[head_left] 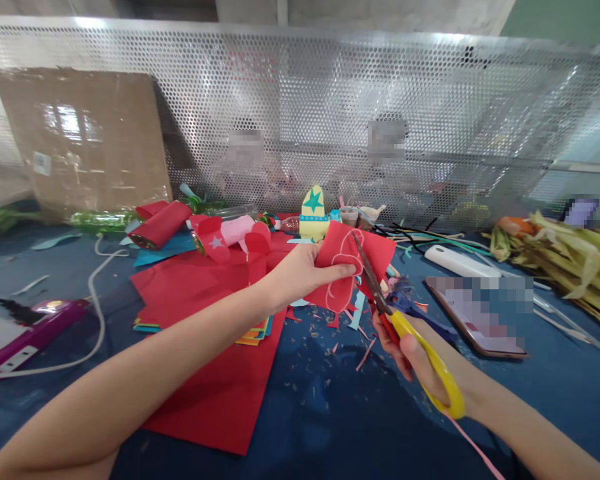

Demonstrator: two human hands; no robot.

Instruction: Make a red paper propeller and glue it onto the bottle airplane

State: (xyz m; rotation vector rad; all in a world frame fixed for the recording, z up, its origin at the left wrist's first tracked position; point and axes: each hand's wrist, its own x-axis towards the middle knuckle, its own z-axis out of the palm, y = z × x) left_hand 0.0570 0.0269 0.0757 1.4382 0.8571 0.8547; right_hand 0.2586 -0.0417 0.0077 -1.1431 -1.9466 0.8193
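Note:
My left hand [313,270] pinches a piece of red paper [377,252], thumb on top, holding it up above the table. A pale outline of rounded shapes is drawn on that paper. In my right hand [420,360] are scissors [397,320] with yellow and red handles. Their blades point up and to the left, and the tips lie at the drawn outline. How far the blades are apart is hard to make out. Larger red sheets [215,407] lie below my left forearm, with several other colours showing at one edge. Paper scraps [357,310] are scattered beneath the held piece.
Behind stand paper-wrapped rolls [165,223] and a yellow paper piece with a green star [313,203]. To the right lie a phone [473,320], a white stick-like tool [460,260] and dried husks [575,260]. A purple power strip [35,327] with cords sits left. A perforated metal screen [305,100] bounds the back.

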